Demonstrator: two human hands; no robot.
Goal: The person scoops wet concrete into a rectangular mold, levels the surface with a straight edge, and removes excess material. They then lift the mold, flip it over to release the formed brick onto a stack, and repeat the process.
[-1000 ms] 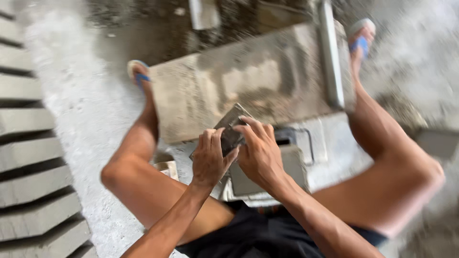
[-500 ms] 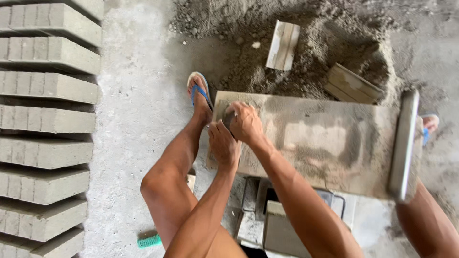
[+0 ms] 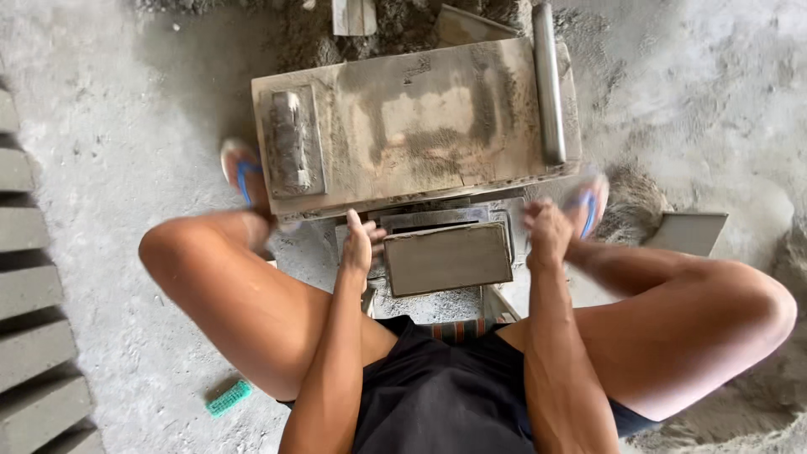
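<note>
With the left hand (image 3: 357, 245) flat and open against one end of the filled grey block mould (image 3: 447, 258) between the knees and the blurred right hand (image 3: 546, 234) empty at the other, an uneven lift risked cracking the damp block beneath the tabletop (image 3: 420, 118).

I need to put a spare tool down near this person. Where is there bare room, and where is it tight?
Free: the middle of the dusty board, between the trowel and the metal bar. Also the floor between the stacked blocks and the board. Crowded: around the filled mould, flanked by left hand and right hand.
</note>
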